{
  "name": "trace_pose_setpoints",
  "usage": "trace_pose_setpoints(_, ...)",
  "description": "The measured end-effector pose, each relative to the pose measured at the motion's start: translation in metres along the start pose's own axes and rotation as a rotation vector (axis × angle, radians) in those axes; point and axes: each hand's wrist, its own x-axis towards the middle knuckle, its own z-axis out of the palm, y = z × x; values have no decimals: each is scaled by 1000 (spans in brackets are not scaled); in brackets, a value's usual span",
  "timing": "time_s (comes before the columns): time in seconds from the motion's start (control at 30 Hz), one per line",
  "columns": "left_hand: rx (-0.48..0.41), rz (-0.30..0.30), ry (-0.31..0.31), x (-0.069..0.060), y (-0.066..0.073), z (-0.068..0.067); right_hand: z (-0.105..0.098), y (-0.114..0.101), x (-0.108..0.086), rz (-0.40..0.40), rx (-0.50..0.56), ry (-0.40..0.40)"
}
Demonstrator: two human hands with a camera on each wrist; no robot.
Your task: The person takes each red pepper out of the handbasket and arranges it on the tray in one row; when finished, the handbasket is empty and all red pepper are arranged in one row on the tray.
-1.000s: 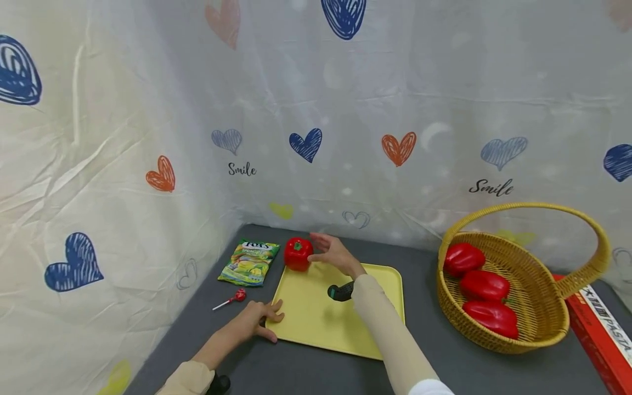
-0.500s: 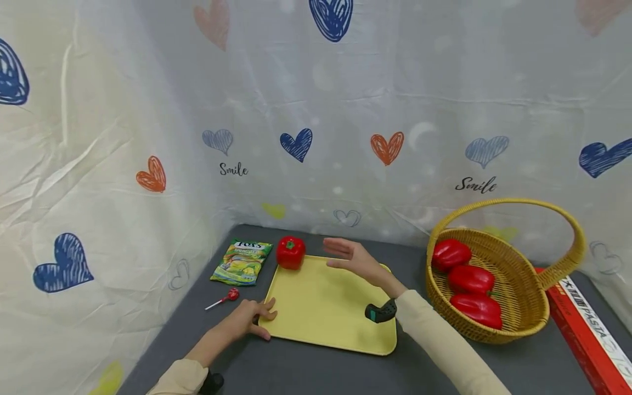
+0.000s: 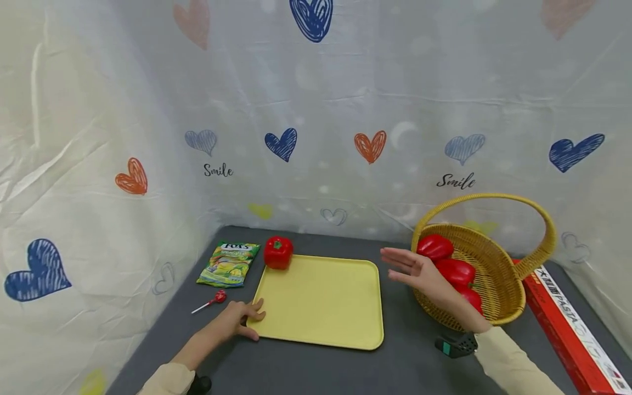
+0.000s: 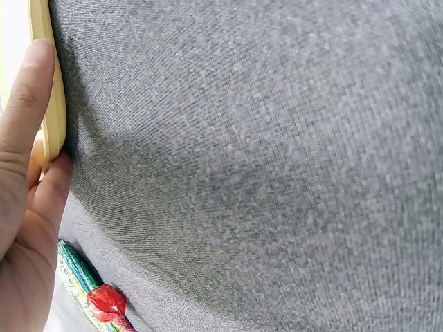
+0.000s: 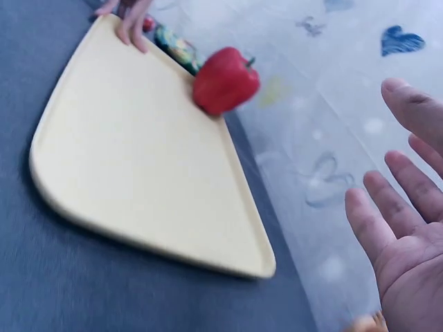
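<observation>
My left hand (image 3: 232, 321) holds the near left corner of the yellow tray (image 3: 321, 307), its fingers and thumb at the rim; the left wrist view shows the thumb (image 4: 29, 93) against the edge. A red bell pepper (image 3: 278, 252) sits at the tray's far left corner. With fingers extended and nothing in it, my right hand (image 3: 419, 274) hovers in front of the yellow wicker basket (image 3: 498, 274), partly hiding the red peppers (image 3: 455, 271) inside. The right wrist view shows that palm (image 5: 422, 270) apart from the tray.
Left of the tray lie a green candy bag (image 3: 229, 265) and a red lollipop (image 3: 219, 296). A long red pasta box (image 3: 568, 323) is beside the basket on the right. Behind the grey table (image 3: 306, 373) hangs a heart-patterned curtain (image 3: 340, 181).
My right hand has moved right, from beside the bell pepper across the tray to the basket. The left hand stays at the tray corner. The head view has turned slightly right.
</observation>
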Motion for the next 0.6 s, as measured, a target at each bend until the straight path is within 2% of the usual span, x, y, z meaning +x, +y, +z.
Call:
trace_pose_setpoints(0.2, -4, 3, 1, -1, 0, -2, -30, -9, -42, -10, 25, 32)
trace_pose_setpoints(0.43, -30, -5, 7, -1, -1, -2, -69, -7, -83, 26, 1, 134)
trace_pose_setpoints(0.6, -54, 8, 6, 1, 1, 0, -96, -1, -107, 16, 32, 222)
